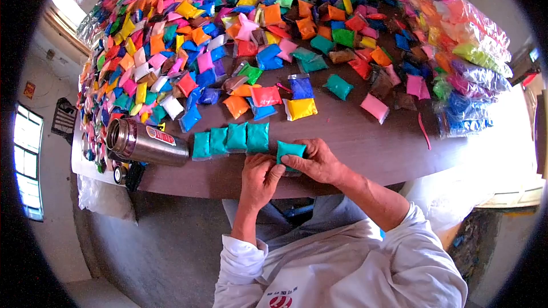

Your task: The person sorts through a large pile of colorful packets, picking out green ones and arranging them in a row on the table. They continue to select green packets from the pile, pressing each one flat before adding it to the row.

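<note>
My right hand [315,161] pinches a small teal packet [290,150], its thumb lying across the front near the table's edge. My left hand [260,178] is closed, with its thumb tip against the packet's lower left corner; its other fingers are partly hidden. Just beyond my left hand, a row of several teal packets [237,137] lies side by side on the table. Left of that row, a steel thermos flask [149,141] rests on its side with its mouth open.
A big heap of packets [188,40] in many colours covers the far side of the brown table [354,151]. Clear bags of sorted packets [471,74] are stacked at the right. A red strip [424,131] lies nearby. The flask's lid [120,174] sits at the left edge.
</note>
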The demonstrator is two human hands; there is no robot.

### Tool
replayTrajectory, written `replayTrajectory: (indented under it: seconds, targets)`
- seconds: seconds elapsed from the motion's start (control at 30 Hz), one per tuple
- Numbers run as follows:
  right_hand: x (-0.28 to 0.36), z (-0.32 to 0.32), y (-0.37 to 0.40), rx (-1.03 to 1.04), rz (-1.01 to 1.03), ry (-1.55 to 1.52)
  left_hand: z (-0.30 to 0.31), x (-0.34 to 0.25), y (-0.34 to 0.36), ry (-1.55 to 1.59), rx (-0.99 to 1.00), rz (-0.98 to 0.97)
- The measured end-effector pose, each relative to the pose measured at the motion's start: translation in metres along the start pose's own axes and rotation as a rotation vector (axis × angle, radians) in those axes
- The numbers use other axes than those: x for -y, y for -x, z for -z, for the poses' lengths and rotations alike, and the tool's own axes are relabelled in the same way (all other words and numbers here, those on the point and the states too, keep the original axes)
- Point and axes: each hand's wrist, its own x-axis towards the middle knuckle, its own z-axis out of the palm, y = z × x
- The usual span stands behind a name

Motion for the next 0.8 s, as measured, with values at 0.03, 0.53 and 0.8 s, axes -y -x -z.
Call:
replayTrajectory:
  seconds: [0.03, 0.53, 0.8]
  targets:
    - [-0.002, -0.001, 0.0, 0.009, 0.001, -0.059, 0.0, 0.001, 0.0, 0.011, -0.004, 0.021]
    - [0.005, -0.008, 0.004, -0.05, 0.012, 0.07, 0.0, 0.0, 0.0, 0.097, -0.032, 0.047]
    - [0.008, -0.008, 0.005, -0.071, -0.02, 0.068, 0.0, 0.0, 0.0, 0.09, -0.061, 0.015]
